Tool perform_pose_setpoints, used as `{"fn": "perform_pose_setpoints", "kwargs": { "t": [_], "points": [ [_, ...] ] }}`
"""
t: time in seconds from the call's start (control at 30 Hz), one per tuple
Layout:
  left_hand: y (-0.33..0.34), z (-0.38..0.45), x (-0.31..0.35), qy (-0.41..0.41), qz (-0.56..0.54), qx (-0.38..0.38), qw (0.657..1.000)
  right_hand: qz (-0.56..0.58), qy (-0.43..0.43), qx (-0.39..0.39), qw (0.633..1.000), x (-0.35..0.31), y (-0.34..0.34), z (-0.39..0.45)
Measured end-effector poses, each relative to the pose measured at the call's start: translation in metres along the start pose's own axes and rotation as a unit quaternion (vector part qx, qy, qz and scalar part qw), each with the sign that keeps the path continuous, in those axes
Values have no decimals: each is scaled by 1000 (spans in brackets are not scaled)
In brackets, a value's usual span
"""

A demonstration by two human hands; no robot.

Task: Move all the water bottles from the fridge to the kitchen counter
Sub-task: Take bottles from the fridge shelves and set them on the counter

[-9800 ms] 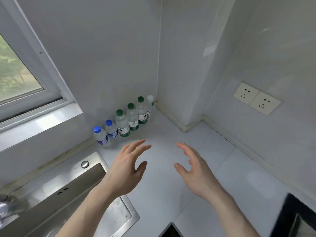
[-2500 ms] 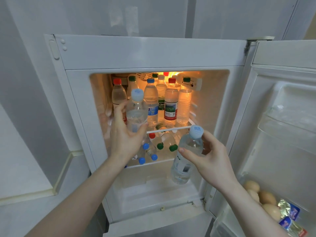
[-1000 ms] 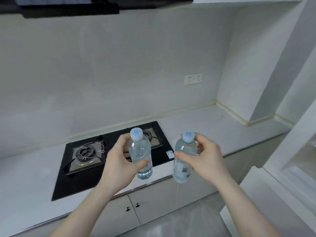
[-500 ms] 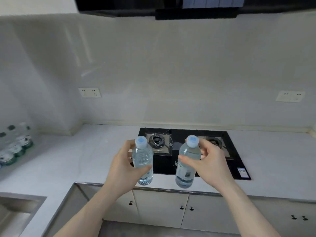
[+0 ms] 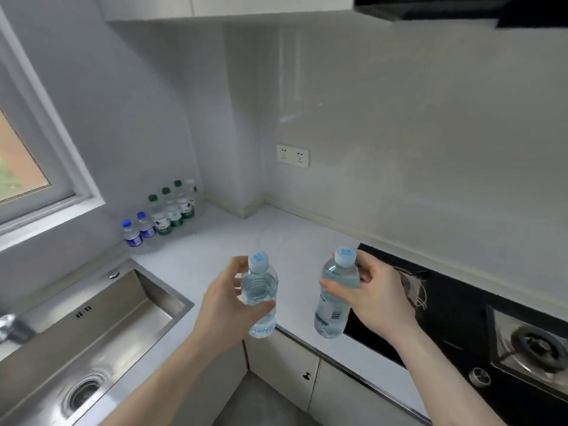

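Observation:
My left hand (image 5: 224, 305) grips a clear water bottle with a pale blue cap (image 5: 259, 290), held upright above the front edge of the white kitchen counter (image 5: 276, 241). My right hand (image 5: 378, 299) grips a second, taller pale-blue-capped bottle (image 5: 336, 290) the same way, just left of the stove. Several bottles stand in a row (image 5: 163, 215) on the counter against the wall below the window: two with dark blue caps, three with green caps, one with a white cap. The fridge is out of view.
A steel sink (image 5: 92, 327) is set into the counter at the lower left, with a tap at the left edge. A black gas stove (image 5: 461, 318) lies at the right. A double wall socket (image 5: 293, 155) sits above the counter. Cabinet doors (image 5: 285, 364) are below.
The view has swung left from the stove to the counter corner; the row of bottles and the sink are now in sight. Both hands still hold their bottles in front of me.

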State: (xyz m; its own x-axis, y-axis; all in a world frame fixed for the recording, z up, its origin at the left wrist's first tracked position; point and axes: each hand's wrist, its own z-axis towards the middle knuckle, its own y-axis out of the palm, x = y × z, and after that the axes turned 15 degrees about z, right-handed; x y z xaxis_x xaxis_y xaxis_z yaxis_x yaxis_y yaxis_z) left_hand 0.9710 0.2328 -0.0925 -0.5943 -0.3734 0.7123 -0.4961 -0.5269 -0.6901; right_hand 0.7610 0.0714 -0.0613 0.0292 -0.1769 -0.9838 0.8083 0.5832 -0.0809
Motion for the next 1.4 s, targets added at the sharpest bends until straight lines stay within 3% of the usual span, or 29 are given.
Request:
{"fn": "perform_pose_setpoints", "kwargs": {
  "t": [0.6,1.0,1.4],
  "points": [
    [-18,131,-82,-162,68,122,977,30,0,-178,984,67,91,224],
    [-42,167,-149,-235,97,143,956,36,32,-238,970,102,165,287],
    [-86,248,-246,-270,158,101,944,10,57,-254,965,125,265,346]
  ]
}}
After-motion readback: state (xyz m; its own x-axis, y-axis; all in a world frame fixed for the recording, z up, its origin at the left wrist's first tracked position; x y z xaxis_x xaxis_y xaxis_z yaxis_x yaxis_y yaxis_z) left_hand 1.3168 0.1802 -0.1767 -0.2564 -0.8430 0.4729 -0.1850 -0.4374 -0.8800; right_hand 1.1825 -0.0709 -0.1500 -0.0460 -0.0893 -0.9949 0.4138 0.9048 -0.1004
